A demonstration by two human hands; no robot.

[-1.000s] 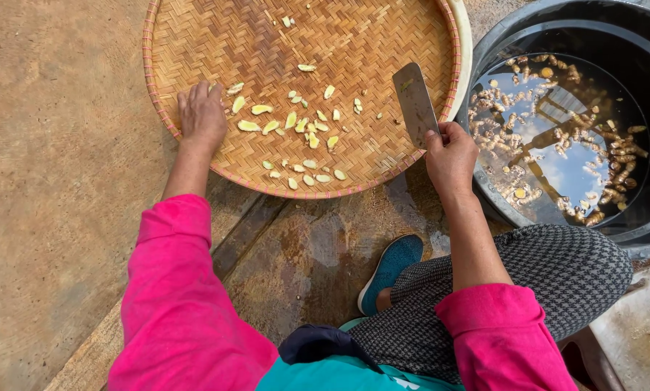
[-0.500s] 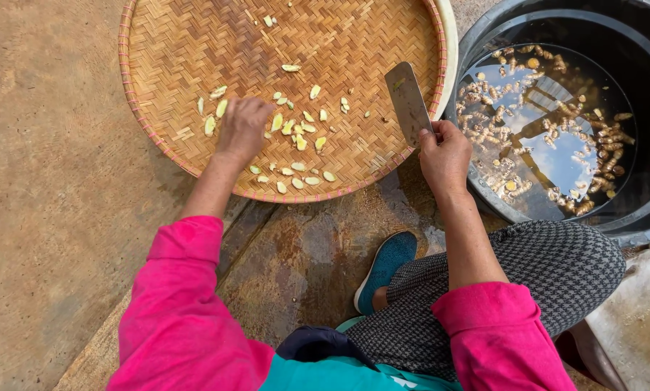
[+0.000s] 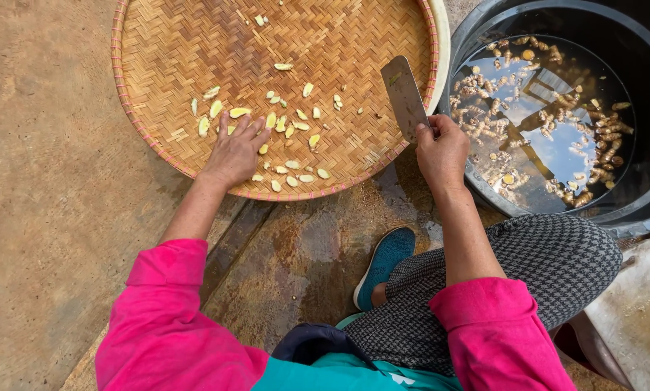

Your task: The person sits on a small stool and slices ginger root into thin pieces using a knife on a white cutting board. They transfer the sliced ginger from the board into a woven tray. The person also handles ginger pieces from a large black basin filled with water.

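Fingers (image 3: pixel 247 129) of left hand (image 3: pixel 234 153) lay spread flat, holding nothing, tips among pale root slices (image 3: pixel 290 130).
Slices lay scattered just ahead and to the right on woven bamboo tray (image 3: pixel 158 43). Right hand (image 3: pixel 442 150), farther off at the tray's rim, gripped cleaver (image 3: pixel 404 96), blade pointing away. Tub of soaking roots (image 3: pixel 542 123) sat to the right.
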